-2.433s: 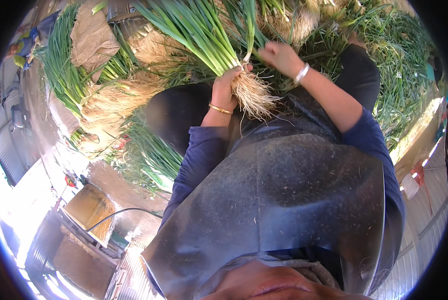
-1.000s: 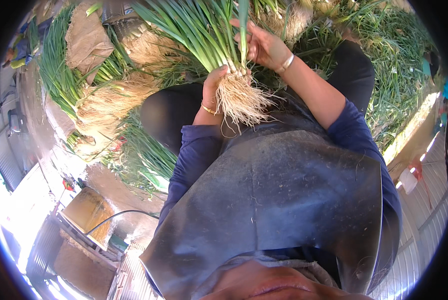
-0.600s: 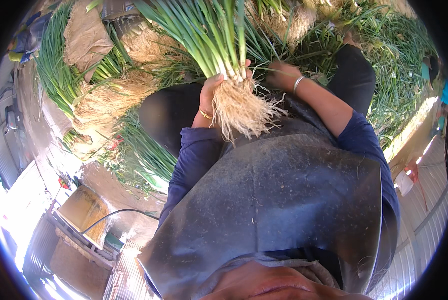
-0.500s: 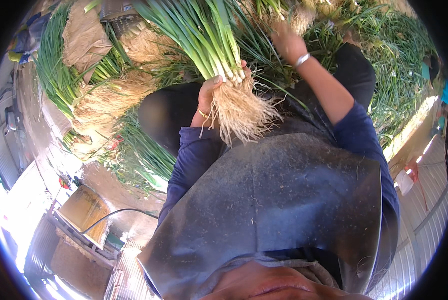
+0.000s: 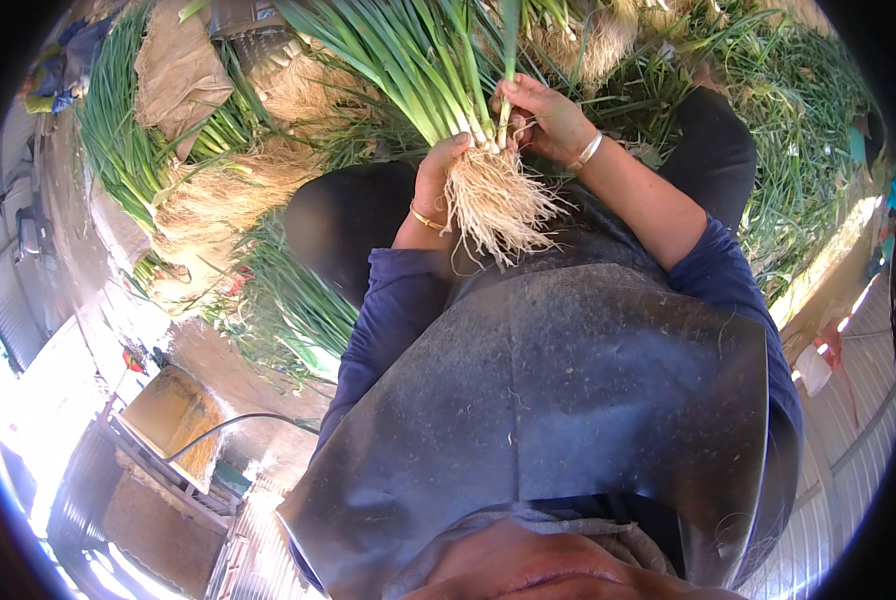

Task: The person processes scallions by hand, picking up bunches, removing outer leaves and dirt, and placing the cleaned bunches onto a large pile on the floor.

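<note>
head view, only one: left hand (image 5: 436, 170) wrapped round the onion bunch (image 5: 450, 95) just above the roots (image 5: 498, 205), thumb pressed on the near side, other fingers mostly hidden behind so can't tell how tight they close. right hand (image 5: 550, 118) has thumb and fingers pinching the single stalk (image 5: 509, 75) low on its white end, right at the bunch's right edge; can't tell if its base is touching the others. bunch sits above the lap, leaves up toward the top edge, roots hanging down in front of the apron (image 5: 568, 370). progress, my read: bunch well filled, white ends and roots roughly level, so most of the gathering for this one looks done; the single stalk not yet inside the left grip, no tie visible on the bunch. stock around: rooted bundles (image 5: 233, 200) lying at left, brown cloth (image 5: 180, 80) over part of them, more rooted plants (image 5: 603, 45) beyond the right hand near the top edge. loose greens (image 5: 813, 150) heaped wide at right, so plenty looks left, though can't tell which of that is stock and which is waste. overall count not readable.
</note>
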Available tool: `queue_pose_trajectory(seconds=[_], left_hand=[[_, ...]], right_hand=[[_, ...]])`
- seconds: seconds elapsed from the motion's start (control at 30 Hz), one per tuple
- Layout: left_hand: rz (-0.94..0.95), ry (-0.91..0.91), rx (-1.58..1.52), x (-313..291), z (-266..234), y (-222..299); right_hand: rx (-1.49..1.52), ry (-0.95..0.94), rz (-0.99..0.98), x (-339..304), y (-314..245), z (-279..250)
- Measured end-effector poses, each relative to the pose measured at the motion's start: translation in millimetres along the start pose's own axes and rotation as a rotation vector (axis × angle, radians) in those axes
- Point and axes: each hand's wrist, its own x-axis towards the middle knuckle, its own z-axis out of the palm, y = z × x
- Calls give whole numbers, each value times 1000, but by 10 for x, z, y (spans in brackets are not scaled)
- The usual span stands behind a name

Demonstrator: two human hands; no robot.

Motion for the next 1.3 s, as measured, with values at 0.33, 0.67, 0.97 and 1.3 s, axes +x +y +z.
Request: queue_pose_trajectory(seconds=[0.33,0.67,0.97,1.3], left_hand=[[-17,83,4,-14,3,-8],[47,16,-115,-101,136,72],[12,151,81,96,-146,-59],[-134,96,113,81,-153,-105]], right_hand=[[-980,117,-240,-301,205,-198],[-2193,118,-137,-179,-413,-574],[-1600,397,84,427,-640,-543],[-1539,286,-78,456,-440,-130]])
